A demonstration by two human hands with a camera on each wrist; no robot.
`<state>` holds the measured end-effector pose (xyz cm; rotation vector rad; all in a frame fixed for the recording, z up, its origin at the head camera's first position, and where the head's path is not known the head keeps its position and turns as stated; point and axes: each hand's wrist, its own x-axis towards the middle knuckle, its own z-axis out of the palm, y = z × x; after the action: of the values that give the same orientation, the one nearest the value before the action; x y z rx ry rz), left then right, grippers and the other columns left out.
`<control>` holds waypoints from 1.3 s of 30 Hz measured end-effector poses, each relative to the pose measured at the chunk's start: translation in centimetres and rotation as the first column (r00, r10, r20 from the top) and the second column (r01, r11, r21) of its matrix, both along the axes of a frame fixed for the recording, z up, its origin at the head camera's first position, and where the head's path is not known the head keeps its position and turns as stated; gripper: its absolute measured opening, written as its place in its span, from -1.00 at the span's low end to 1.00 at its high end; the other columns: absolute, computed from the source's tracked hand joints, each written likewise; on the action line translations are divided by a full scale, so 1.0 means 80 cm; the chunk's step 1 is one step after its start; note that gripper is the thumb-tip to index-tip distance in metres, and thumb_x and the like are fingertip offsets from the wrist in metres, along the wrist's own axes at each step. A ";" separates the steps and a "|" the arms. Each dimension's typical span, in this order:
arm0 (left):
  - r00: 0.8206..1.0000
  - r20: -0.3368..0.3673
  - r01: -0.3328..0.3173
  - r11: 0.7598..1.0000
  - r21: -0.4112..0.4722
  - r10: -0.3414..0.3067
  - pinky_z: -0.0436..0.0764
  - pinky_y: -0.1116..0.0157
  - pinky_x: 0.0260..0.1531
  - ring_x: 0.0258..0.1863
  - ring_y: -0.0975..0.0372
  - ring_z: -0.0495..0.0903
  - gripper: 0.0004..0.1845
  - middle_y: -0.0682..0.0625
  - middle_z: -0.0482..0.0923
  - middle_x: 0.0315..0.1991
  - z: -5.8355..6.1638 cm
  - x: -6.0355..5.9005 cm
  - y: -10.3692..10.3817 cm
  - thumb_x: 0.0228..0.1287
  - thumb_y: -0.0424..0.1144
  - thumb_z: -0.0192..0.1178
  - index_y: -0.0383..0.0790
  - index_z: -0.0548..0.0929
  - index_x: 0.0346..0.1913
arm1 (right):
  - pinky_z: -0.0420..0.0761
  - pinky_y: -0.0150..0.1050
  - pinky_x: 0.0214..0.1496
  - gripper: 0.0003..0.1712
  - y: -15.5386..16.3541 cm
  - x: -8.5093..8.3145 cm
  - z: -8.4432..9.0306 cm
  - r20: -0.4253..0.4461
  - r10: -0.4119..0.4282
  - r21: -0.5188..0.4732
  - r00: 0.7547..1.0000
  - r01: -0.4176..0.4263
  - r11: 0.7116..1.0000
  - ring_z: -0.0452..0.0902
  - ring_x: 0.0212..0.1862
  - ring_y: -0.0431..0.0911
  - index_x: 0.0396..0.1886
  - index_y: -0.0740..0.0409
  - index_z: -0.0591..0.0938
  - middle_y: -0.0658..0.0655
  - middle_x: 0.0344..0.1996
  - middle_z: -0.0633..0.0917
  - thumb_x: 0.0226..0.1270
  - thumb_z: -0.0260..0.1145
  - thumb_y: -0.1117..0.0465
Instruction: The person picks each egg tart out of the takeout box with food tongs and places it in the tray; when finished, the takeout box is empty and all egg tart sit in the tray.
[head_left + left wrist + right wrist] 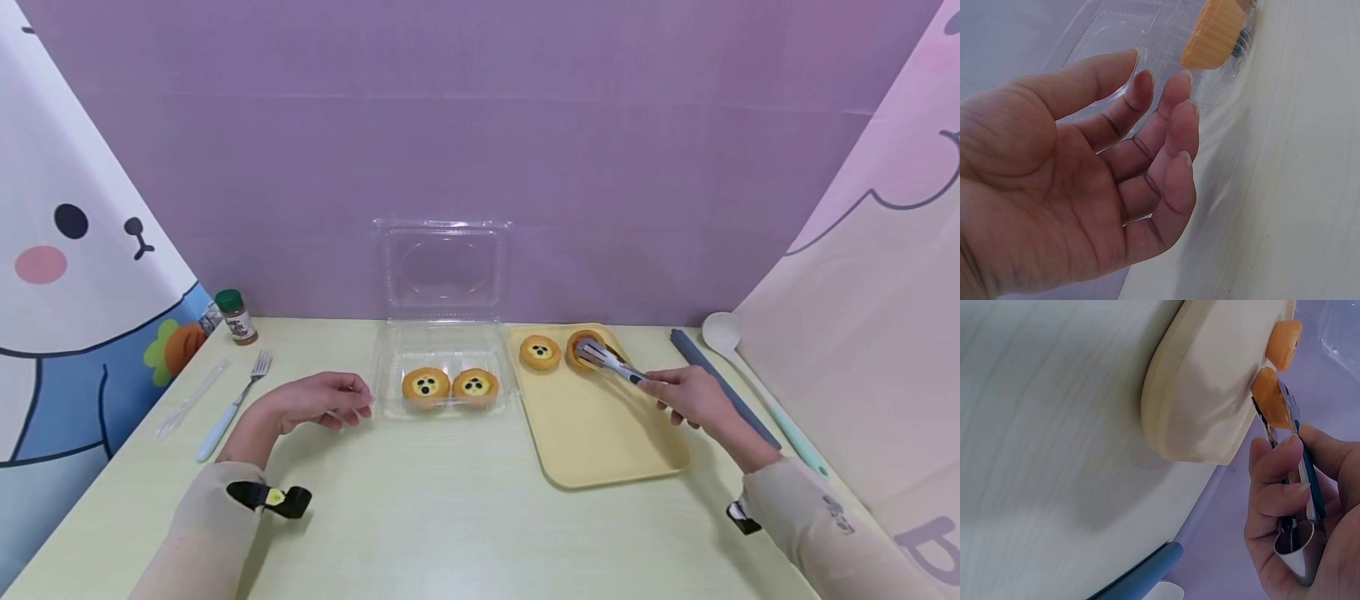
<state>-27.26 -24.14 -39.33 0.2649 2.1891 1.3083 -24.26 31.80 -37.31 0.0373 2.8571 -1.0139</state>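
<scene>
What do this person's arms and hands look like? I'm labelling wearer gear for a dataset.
Both hands are bare: left hand, right hand. Each forearm wears a snug beige sleeve ending at the wrist, left sleeve and right sleeve, the right one with small grey lettering. A black strap with a yellow spot sits on the left sleeve; a black clip sits on the right.
</scene>
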 end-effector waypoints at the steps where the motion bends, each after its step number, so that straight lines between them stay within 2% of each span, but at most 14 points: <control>1: 1.000 -0.001 -0.001 1.000 0.000 0.001 0.60 0.18 -0.09 -0.09 0.08 0.62 -0.67 -0.08 0.66 -0.08 0.000 0.000 0.000 0.46 -0.12 0.16 -0.33 0.52 0.05 | 0.38 -0.27 -0.67 -0.38 0.000 0.000 0.000 -0.001 0.001 -0.001 1.000 -0.001 1.000 0.51 -0.65 -0.14 0.30 0.27 0.55 0.22 -0.40 0.71 0.46 0.24 -0.08; 15: 1.000 -0.003 -0.005 1.000 -0.004 0.005 0.60 0.19 -0.08 -0.09 0.08 0.61 -0.68 -0.10 0.65 -0.06 0.001 -0.001 0.002 0.47 -0.12 0.15 -0.32 0.52 0.05 | 0.37 -0.27 -0.68 -0.35 -0.001 -0.003 0.000 -0.015 0.007 0.019 1.000 -0.007 1.000 0.51 -0.64 -0.13 0.31 0.28 0.54 0.21 -0.41 0.71 0.45 0.25 -0.10; 22: 1.000 -0.006 -0.002 1.000 -0.003 0.002 0.60 0.18 -0.09 -0.09 0.08 0.62 -0.68 -0.10 0.66 -0.06 0.001 -0.002 0.002 0.47 -0.12 0.15 -0.32 0.53 0.05 | 0.42 -0.23 -0.62 -0.32 0.001 -0.005 0.006 -0.062 0.047 0.120 0.997 -0.039 0.992 0.60 -0.60 0.00 0.33 0.29 0.52 0.28 -0.30 0.76 0.45 0.24 -0.13; 27: 1.000 -0.008 0.008 1.000 -0.004 -0.008 0.60 0.18 -0.10 -0.10 0.10 0.62 -0.71 -0.10 0.65 -0.06 0.002 -0.004 0.002 0.47 -0.12 0.14 -0.30 0.53 0.02 | 0.43 -0.21 -0.55 -0.29 0.002 -0.007 0.010 -0.063 0.049 0.180 0.997 -0.037 0.983 0.63 -0.58 -0.02 0.35 0.29 0.49 0.30 -0.25 0.77 0.46 0.21 -0.15; 29: 1.000 -0.010 0.012 1.000 -0.002 -0.012 0.60 0.18 -0.10 -0.11 0.11 0.62 -0.72 -0.11 0.65 -0.06 0.003 -0.004 0.002 0.48 -0.12 0.13 -0.29 0.54 0.00 | 0.43 -0.20 -0.53 -0.28 0.002 -0.008 0.012 -0.069 0.051 0.202 0.996 -0.036 0.979 0.63 -0.58 -0.02 0.36 0.28 0.48 0.26 -0.28 0.78 0.46 0.21 -0.15; 32: 1.000 -0.014 0.012 1.000 -0.002 -0.012 0.60 0.18 -0.10 -0.12 0.11 0.62 -0.73 -0.12 0.65 -0.06 0.002 -0.005 0.001 0.48 -0.12 0.14 -0.28 0.54 -0.01 | 0.40 -0.20 -0.51 -0.29 0.003 -0.010 0.015 -0.076 0.054 0.233 0.996 -0.035 0.972 0.63 -0.58 -0.03 0.37 0.27 0.47 0.16 -0.49 0.75 0.46 0.20 -0.14; 36: 1.000 -0.011 0.009 1.000 -0.009 -0.009 0.59 0.18 -0.10 -0.10 0.09 0.62 -0.71 -0.11 0.65 -0.05 0.001 -0.003 0.001 0.48 -0.11 0.14 -0.29 0.54 0.01 | 0.36 -0.19 -0.53 -0.30 0.003 -0.012 0.017 -0.067 0.052 0.260 0.996 -0.033 0.965 0.62 -0.58 -0.04 0.38 0.24 0.47 0.02 -0.74 0.61 0.45 0.21 -0.14; 39: 1.000 -0.010 0.010 1.000 -0.009 -0.010 0.59 0.18 -0.11 -0.09 0.08 0.62 -0.70 -0.11 0.65 -0.05 0.001 -0.002 0.001 0.48 -0.11 0.14 -0.31 0.54 0.02 | 0.36 -0.19 -0.55 -0.30 0.003 -0.013 0.018 -0.062 0.054 0.266 0.997 -0.036 0.963 0.63 -0.58 -0.04 0.38 0.24 0.47 -0.02 -0.77 0.57 0.45 0.20 -0.14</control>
<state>-27.44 -24.04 -39.25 0.2787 2.1990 1.2937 -25.28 32.04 -35.88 -0.0414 3.0206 -0.6302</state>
